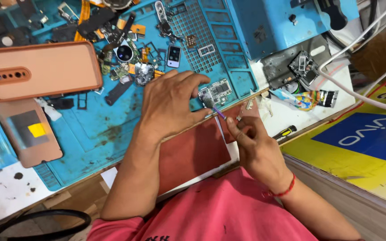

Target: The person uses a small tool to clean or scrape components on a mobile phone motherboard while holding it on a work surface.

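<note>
Left hand (170, 105) pinches the circuit board (215, 92) on the blue mat (99, 129); right hand (251, 140) grips a purple brush (215, 109), bristles seemingly touching the board.

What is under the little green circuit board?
The circuit board lies on the blue mat. The left hand holds its near edge, hiding what is under that part.

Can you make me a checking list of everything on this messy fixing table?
Surface: blue rubber work mat, stained.
Job's things: small green circuit board, thin purple-handled brush.
Clutter: peach plastic phone case, round camera lens, loose phone parts.
Hands: left hand pins the board; right hand grips the brush.
Cables: white cables, red wire.
Surroundings: blue metal machine, yellow and blue poster.
</note>
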